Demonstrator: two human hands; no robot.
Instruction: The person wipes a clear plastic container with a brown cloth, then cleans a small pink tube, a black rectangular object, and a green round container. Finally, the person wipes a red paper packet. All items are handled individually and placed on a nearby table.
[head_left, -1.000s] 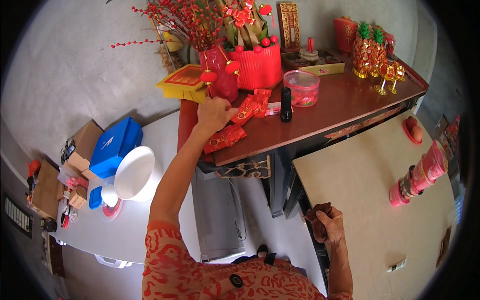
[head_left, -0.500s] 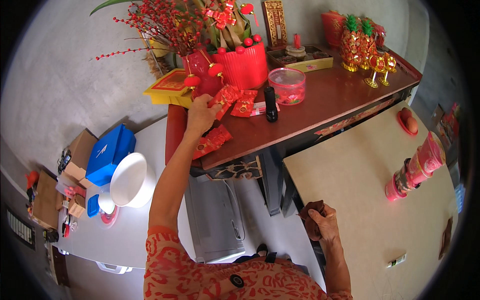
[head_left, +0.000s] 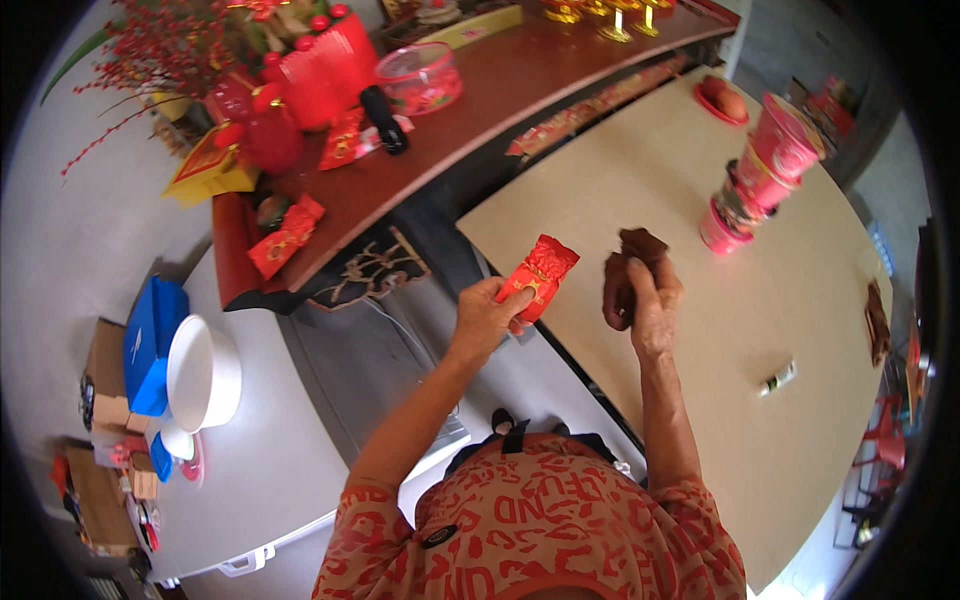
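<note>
In my left hand (head_left: pixel 488 318) is a shiny red foil packet (head_left: pixel 545 268), pinched between thumb and fingers and tilted upward. It hangs above the gap between the altar table and the beige table. My right hand (head_left: pixel 652 308) grips a dark brown, soft, crumpled thing, perhaps a cloth or pouch (head_left: pixel 620 290), over the near side of the beige table (head_left: pixel 690 420). Another red packet (head_left: pixel 286 238) lies at the left end of the dark red altar table (head_left: pixel 430 165), and one more (head_left: pixel 343 138) rests beside a black cylinder (head_left: pixel 384 118).
A stack of pink tubs (head_left: pixel 765 165) stands on the beige table, with a small white tube (head_left: pixel 778 378) nearer me. A red dish of round brown things (head_left: pixel 722 100) sits at its far end. To the left are a white bucket (head_left: pixel 205 372) and a blue box (head_left: pixel 152 345).
My left hand has taken a red packet off the altar table and brought it back toward my right hand. My right hand still holds the brown thing. The view has swung rightward and down.
</note>
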